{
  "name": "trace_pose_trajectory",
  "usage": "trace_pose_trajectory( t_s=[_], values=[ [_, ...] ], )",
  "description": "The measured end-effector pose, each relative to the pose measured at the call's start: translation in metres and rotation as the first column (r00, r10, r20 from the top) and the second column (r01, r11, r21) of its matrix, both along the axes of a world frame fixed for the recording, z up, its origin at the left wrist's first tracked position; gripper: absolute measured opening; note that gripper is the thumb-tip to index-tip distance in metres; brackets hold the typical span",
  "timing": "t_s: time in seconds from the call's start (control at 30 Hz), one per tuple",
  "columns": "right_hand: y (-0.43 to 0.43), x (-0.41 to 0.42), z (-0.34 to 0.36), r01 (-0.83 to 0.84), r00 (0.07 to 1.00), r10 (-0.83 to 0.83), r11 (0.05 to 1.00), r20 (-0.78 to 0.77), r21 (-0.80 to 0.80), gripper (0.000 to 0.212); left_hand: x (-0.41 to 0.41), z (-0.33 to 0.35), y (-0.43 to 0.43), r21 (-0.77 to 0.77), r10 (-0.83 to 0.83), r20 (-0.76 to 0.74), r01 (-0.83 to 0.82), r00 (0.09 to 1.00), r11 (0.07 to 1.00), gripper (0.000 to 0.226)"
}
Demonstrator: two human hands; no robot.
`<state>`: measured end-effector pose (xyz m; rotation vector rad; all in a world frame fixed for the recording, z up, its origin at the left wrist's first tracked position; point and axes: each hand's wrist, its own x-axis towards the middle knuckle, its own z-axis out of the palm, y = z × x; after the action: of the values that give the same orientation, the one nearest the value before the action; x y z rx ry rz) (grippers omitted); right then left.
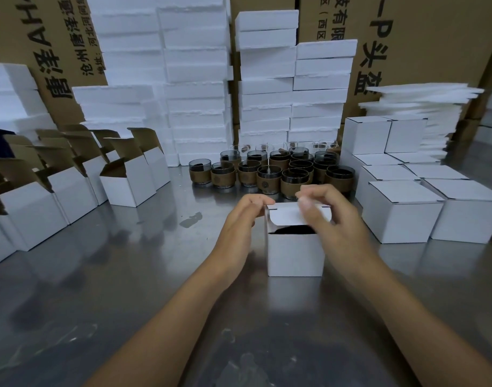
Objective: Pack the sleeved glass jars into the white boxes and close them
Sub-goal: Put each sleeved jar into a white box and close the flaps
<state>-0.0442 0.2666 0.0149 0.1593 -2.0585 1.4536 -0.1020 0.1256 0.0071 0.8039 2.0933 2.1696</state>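
Nearest, the left hand (247,216) curls its fingers against the upper left corner of a small white cardboard box (295,252) on the shiny steel surface (155,275), while the right hand (330,219) pinches its half-lowered tuck-in lid flap (285,216). Something dark, probably a jar, shows through the gap, so this looks like the closing step; next the flap needs tucking behind the front wall. Behind stand unpacked clear glass jars with brown sleeves (267,177), with open white boxes (127,185) at left and closed white boxes (401,213) at right.

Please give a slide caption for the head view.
Left hand and right hand close the lid of a white cardboard box on a steel table; brown-sleeved glass jars stand behind.
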Motion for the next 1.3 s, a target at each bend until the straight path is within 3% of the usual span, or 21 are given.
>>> trace_pose_trajectory(
  t_s=[0.1,0.37,0.73,0.9,0.97,1.1,1.3],
  values=[
    [-0.001,0.000,-0.002,0.054,0.999,-0.053,0.982,-0.010,0.179,0.017,0.000,-0.003,-0.002,0.019,-0.036,-0.005,0.036,0.999,0.999,0.025],
    [0.000,0.003,-0.001,0.049,0.998,-0.057,0.974,0.029,0.223,0.035,-0.004,-0.004,-0.002,0.016,-0.008,-0.011,0.008,1.000,1.000,0.016],
    [0.003,0.002,-0.002,0.012,1.000,-0.011,0.976,-0.007,0.219,0.028,-0.002,-0.002,-0.004,0.014,-0.030,0.004,0.030,1.000,0.999,0.012],
    [0.005,0.004,-0.002,-0.003,0.999,-0.013,0.943,0.045,0.332,0.023,-0.001,-0.003,-0.004,0.012,-0.028,-0.011,0.028,1.000,1.000,0.007],
    [0.004,0.003,-0.003,-0.019,0.999,0.005,0.957,0.048,0.290,0.018,-0.001,-0.005,-0.004,0.001,-0.024,-0.007,0.024,1.000,1.000,0.011],
    [0.002,-0.001,-0.003,-0.054,0.998,0.054,0.997,0.017,0.047,0.035,-0.001,-0.005,-0.004,-0.018,-0.021,0.017,0.022,1.000,1.000,0.017],
    [0.004,-0.007,-0.007,0.045,0.999,-0.044,0.990,-0.009,0.136,0.031,-0.003,-0.009,-0.001,-0.022,-0.003,-0.001,0.003,1.000,1.000,0.020]
  ],
)
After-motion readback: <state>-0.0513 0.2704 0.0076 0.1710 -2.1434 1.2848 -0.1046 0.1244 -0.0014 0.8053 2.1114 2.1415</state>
